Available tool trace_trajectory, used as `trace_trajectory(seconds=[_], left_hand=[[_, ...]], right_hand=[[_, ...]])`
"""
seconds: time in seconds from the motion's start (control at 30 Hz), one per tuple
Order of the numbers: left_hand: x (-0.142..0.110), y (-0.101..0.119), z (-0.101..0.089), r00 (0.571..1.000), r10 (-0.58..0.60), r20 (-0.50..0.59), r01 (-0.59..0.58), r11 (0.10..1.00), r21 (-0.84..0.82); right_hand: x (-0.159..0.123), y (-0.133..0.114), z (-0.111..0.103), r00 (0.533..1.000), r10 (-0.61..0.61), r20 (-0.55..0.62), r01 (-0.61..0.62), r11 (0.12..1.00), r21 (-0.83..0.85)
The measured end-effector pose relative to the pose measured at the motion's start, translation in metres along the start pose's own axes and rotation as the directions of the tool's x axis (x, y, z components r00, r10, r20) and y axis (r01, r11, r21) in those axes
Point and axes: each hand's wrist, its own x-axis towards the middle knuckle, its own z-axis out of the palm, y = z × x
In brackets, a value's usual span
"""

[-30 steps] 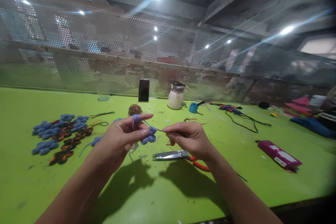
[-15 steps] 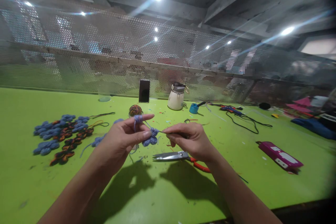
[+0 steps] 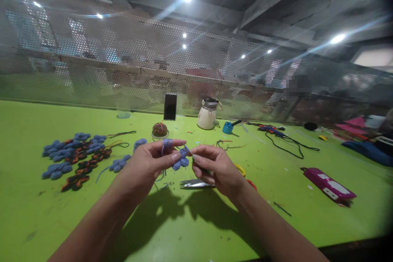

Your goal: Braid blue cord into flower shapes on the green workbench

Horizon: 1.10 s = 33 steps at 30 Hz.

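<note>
Above the green surface (image 3: 153, 233), my left grip (image 3: 147, 159) pinched a small blue yarn piece (image 3: 180, 163) between thumb and fingers, a strand of blue yarn (image 3: 167, 143) wound around the index finger, while my right grip (image 3: 216, 168) clasped a slender metal tool (image 3: 190, 151) at the piece's upper edge; whether its tip sat inside a stitch was too small to tell. The piece hung in the air between my hands, over the blades of a pair of scissors (image 3: 195, 184). In my judgement, neat work here depended on even tension: the index finger had to feed the strand taut but not tight, so the tool could slide through without splitting fibres. The left pinch was best set close to the working edge, firm enough to prevent twisting, light enough to spare the rounded lobes. A small turn of the right wrist looked the safest guard against snags. A multicoloured ball of yarn (image 3: 159, 129) sat beyond my left fingers; blue yarn flowers (image 3: 57, 170) lay well off to the left.
</note>
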Motion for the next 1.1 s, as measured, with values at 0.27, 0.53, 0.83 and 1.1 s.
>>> trace_trajectory(seconds=[0.27, 0.53, 0.83, 1.1], left_hand=[[-0.002, 0.002, 0.002, 0.997, 0.072, 0.028, -0.074, 0.992, 0.098], [-0.003, 0.002, 0.002, 0.994, 0.07, 0.078, -0.084, 0.977, 0.196], [-0.006, -0.008, 0.012, 0.871, 0.449, 0.2, -0.437, 0.521, 0.733], [-0.001, -0.012, 0.016, 0.957, 0.24, -0.162, -0.219, 0.966, 0.134]], right_hand=[[-0.002, -0.005, 0.002, 1.0, -0.007, -0.004, 0.006, 0.995, -0.095], [-0.003, -0.01, 0.0, 1.0, -0.024, 0.011, 0.026, 0.976, -0.215], [0.003, -0.002, 0.003, 0.982, 0.049, -0.183, -0.081, 0.982, -0.171], [0.0, 0.01, 0.016, 0.972, -0.084, -0.22, 0.106, 0.991, 0.087]])
